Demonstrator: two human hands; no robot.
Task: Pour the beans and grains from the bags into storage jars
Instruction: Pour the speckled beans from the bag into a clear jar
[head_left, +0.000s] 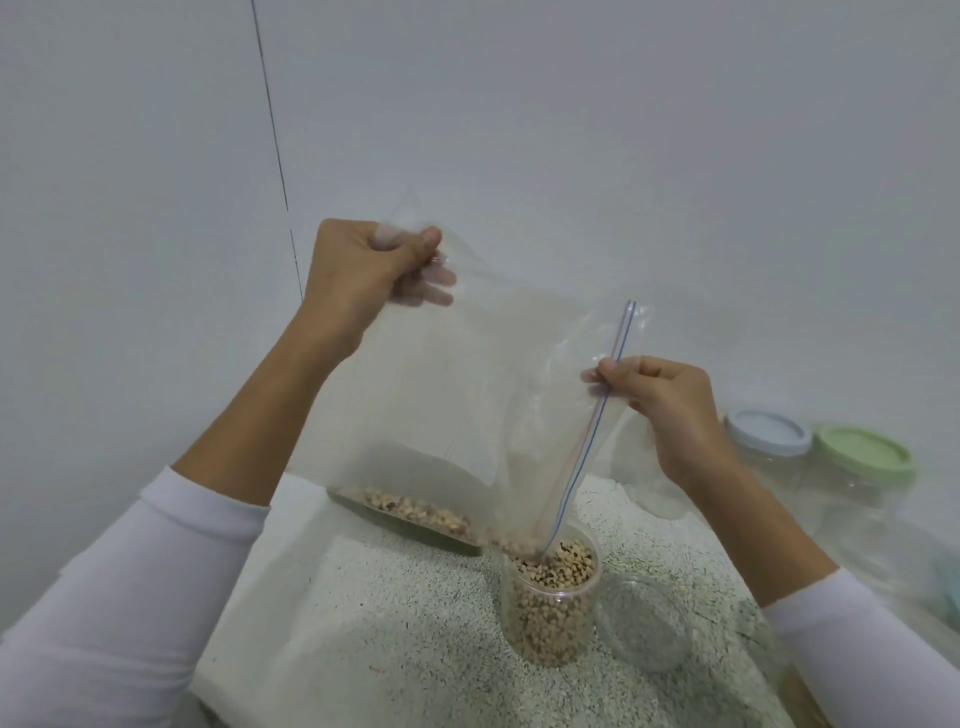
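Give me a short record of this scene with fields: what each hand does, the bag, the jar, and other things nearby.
left hand: left hand grips the raised bottom corner of the zip bag
right hand: right hand pinches the bag's zipper edge
bag: tilted, mouth over the open jar; few beans left inside
open jar: nearly full of beans
nearby: empty clear jar beside it; blue-lidded jar and green-lidded jar at the right
surface: speckled counter
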